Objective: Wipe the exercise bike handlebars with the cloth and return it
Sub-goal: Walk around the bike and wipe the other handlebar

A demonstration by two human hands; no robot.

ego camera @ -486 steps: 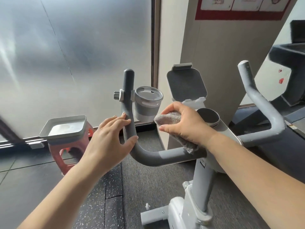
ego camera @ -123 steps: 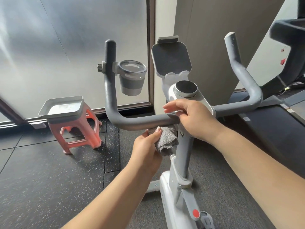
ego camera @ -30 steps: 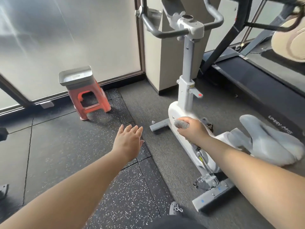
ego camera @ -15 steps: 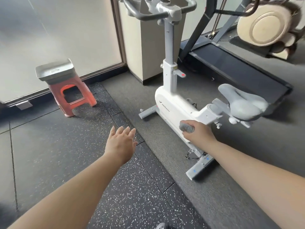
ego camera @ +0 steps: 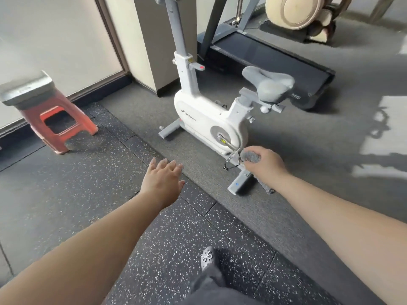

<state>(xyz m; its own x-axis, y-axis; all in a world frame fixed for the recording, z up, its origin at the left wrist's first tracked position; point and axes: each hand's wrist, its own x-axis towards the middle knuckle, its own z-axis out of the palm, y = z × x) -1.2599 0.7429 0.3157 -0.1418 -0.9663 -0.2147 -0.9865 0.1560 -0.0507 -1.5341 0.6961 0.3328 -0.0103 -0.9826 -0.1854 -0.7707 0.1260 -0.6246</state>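
Note:
The white exercise bike [ego camera: 204,119] stands in the middle of the floor, its grey saddle [ego camera: 267,84] on the right. Its handlebars are cut off above the top edge. My right hand [ego camera: 264,165] is shut on the bunched grey cloth [ego camera: 251,156], held in front of the bike's pedal and rear foot. My left hand [ego camera: 161,180] hovers open over the speckled floor, fingers spread, holding nothing. A grey tray [ego camera: 26,90] rests on a red plastic stool [ego camera: 55,126] at the left.
A treadmill [ego camera: 264,53] lies behind the bike, with a beige massage chair [ego camera: 297,12] at the top right. A frosted glass wall runs along the left, a square pillar [ego camera: 160,40] stands behind the bike. My grey shoe [ego camera: 208,258] shows at the bottom.
The view has swung right and back from the bike, so the handlebars left the frame. My right hand with the cloth now sits lower by the pedal. The stool moved to the far left.

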